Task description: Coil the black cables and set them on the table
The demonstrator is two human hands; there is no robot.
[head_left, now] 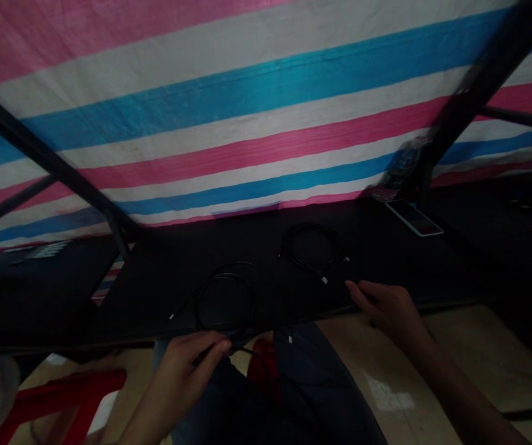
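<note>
Left hand (185,371), black table (168,259), striped sheet (256,117)

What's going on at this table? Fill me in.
A person's left hand has a black cable in its grip at the front edge of the black table, with part of it looped on the tabletop. The right hand is raised near the same edge, with nothing visible in it. Beyond that hand lies a second, coiled cable; a smartphone lies farther back.
</note>
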